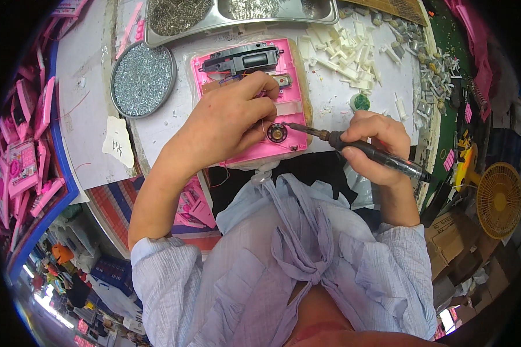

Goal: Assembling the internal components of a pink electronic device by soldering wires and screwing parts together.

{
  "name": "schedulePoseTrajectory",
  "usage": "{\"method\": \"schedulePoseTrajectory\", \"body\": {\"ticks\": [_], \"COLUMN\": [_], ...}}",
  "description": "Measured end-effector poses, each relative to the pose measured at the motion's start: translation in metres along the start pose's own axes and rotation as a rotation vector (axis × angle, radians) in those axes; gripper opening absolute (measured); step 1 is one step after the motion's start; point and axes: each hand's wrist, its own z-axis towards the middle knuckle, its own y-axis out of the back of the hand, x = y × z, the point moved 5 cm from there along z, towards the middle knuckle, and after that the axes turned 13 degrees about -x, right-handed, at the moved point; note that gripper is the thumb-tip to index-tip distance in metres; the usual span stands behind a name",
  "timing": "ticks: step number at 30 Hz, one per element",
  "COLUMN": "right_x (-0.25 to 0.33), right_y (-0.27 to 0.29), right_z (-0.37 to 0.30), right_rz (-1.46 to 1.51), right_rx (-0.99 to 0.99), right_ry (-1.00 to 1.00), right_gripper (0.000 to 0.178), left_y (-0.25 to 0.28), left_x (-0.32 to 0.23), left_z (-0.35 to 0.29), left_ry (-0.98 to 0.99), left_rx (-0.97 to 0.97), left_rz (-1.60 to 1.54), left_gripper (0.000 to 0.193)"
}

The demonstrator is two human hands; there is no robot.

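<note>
A pink plastic toy casing (252,152) lies open in front of me on clear plastic wrapping. Its upper part holds a black module (246,60) with thin coloured wires; a small round speaker (276,133) sits lower down. My right hand (379,141) grips a soldering iron (391,161) like a pen, and the iron's tip reaches the speaker's upper right rim. Over the casing's left side, my left hand (226,118) is closed, with a thin wire (263,125) showing at its pinched fingertips beside the speaker. This hand covers the middle of the casing.
A round tray (171,87) of small screws stands at the left, below a metal tray (240,23) with small metal parts. White plastic pieces (353,52) are heaped at the back right near a small green-topped container (360,102). Pink casings (22,165) pile at far left; a yellow fan (499,200) stands right.
</note>
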Motion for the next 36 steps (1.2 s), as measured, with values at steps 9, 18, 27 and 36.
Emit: {"method": "schedulePoseTrajectory", "body": {"ticks": [9,18,27,36], "right_x": [-0.003,-0.002,0.003,0.004], "right_y": [-0.009,-0.011,-0.007,0.006], "right_z": [0.004,0.005,0.007,0.005], "right_rz": [-0.033,-0.052,-0.079,0.001], "right_rx": [0.03,0.057,0.045,-0.047], "right_ry": [0.018,-0.016,0.021,0.0], "right_gripper": [0.018,0.018,0.019,0.02], "left_y": [0.0,-0.002,-0.002,-0.001], "left_x": [0.001,0.001,0.002,0.002], "left_z": [0.001,0.001,0.001,0.001], "left_ry": [-0.034,-0.041,-0.044,-0.046], "left_rx": [0.015,0.005,0.016,0.022], "left_rz": [0.007,0.033,0.029,0.034], "left_gripper": [0.018,0.011,0.012,0.013]}}
